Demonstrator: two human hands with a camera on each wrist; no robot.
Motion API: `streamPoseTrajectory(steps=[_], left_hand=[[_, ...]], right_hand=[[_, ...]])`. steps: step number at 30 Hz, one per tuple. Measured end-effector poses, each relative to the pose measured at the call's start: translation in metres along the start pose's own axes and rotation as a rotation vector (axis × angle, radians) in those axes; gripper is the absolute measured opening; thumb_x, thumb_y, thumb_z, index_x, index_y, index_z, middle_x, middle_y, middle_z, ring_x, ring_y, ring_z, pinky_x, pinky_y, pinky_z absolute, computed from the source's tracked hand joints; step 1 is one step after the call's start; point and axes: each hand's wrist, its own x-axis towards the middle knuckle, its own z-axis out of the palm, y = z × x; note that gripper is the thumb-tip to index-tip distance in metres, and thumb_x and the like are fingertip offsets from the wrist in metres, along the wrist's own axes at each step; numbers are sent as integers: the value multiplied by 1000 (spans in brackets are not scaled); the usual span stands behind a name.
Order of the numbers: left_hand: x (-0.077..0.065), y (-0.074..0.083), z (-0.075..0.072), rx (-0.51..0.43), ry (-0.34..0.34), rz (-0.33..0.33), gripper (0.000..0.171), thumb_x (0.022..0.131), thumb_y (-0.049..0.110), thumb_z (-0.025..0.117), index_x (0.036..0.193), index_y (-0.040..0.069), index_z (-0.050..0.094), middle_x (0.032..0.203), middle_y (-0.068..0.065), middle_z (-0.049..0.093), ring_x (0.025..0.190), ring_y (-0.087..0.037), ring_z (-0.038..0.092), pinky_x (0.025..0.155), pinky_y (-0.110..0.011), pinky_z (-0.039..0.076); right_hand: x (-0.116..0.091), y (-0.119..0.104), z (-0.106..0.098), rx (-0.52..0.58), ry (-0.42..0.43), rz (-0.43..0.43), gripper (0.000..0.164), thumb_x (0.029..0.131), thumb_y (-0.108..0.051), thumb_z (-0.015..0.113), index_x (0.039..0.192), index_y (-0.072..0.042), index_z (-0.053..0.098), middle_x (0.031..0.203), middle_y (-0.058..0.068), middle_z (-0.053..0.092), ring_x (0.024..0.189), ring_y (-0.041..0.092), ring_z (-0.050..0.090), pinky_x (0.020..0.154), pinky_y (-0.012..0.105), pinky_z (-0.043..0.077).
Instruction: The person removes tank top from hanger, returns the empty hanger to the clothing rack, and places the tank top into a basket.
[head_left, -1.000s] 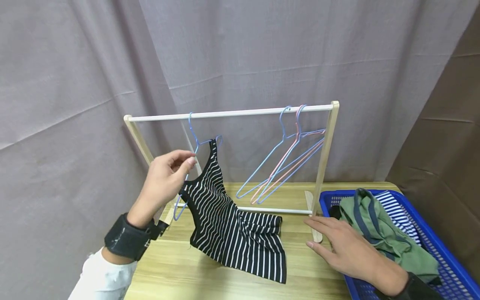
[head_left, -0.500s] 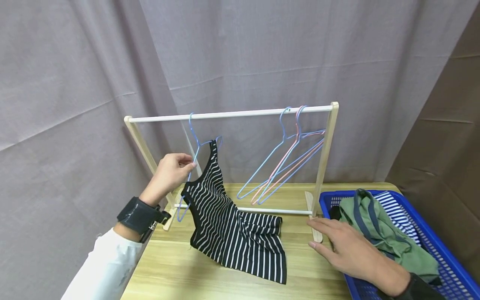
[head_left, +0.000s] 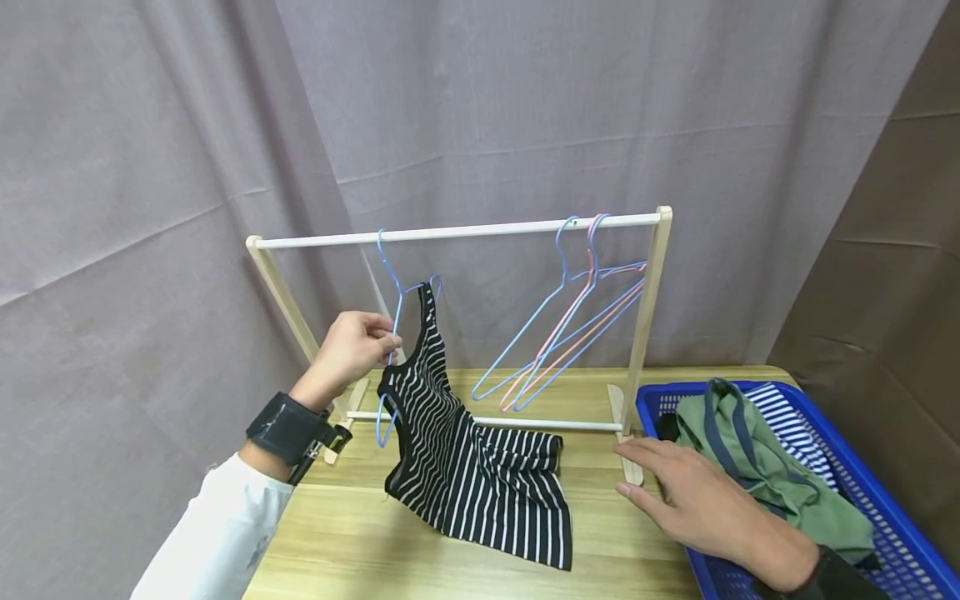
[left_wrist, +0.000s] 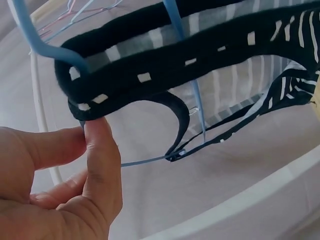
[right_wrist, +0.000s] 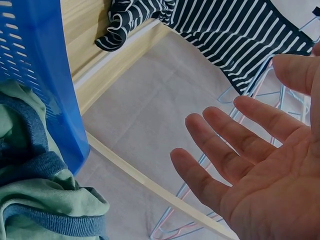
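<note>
A black-and-white striped tank top (head_left: pixel 480 483) hangs by its straps from a blue clothes hanger (head_left: pixel 388 265) at the left of the rail, its lower part spread toward the table. My left hand (head_left: pixel 351 352) pinches the hanger's near arm between thumb and fingertips. In the left wrist view, those fingertips (left_wrist: pixel 97 132) sit right under the top's black strap (left_wrist: pixel 150 75), close against it. My right hand (head_left: pixel 686 500) is held with fingers extended beside the rack's right foot, touching no clothing; its palm (right_wrist: pixel 280 185) shows in the right wrist view.
A small rack with a white rail (head_left: pixel 465 232) and wooden posts stands on the wooden table (head_left: pixel 345 533). Several blue and pink hangers (head_left: pixel 558 333) hang at its right. A blue basket (head_left: pixel 892 508) on the right holds a green garment (head_left: pixel 780 475) and a striped one (head_left: pixel 791 433).
My left hand has moved right and slightly down along the hanger's near arm. The hanger's near end and the top's shoulder have swung right. The right hand has hardly moved.
</note>
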Motion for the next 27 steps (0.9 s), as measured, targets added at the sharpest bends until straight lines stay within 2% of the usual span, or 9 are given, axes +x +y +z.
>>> streamPoseTrajectory(steps=[7,18,27], left_hand=[[3,-2,0,-146,-46,-55,22,98,0,66,115,-13,65,82,-5,74,69,-11,70,68,-20,64],[7,5,-2,-271,-105,-54,20,99,-3,65,115,-15,62,76,2,71,65,-10,71,68,-21,63],[-2,23,-8,-359,-148,-25,16,100,-3,64,113,-12,60,80,1,71,69,-10,72,71,-22,64]], right_hand=[[0,1,-1,10,-2,0,45,101,-40,74,139,-16,69,138,11,72,126,37,69,100,60,59],[1,3,-3,-2,0,3,42,102,-40,73,136,-16,72,137,9,73,126,35,70,101,58,60],[3,5,-9,-27,57,-26,39,98,-36,77,133,-17,73,132,5,75,119,31,73,95,55,62]])
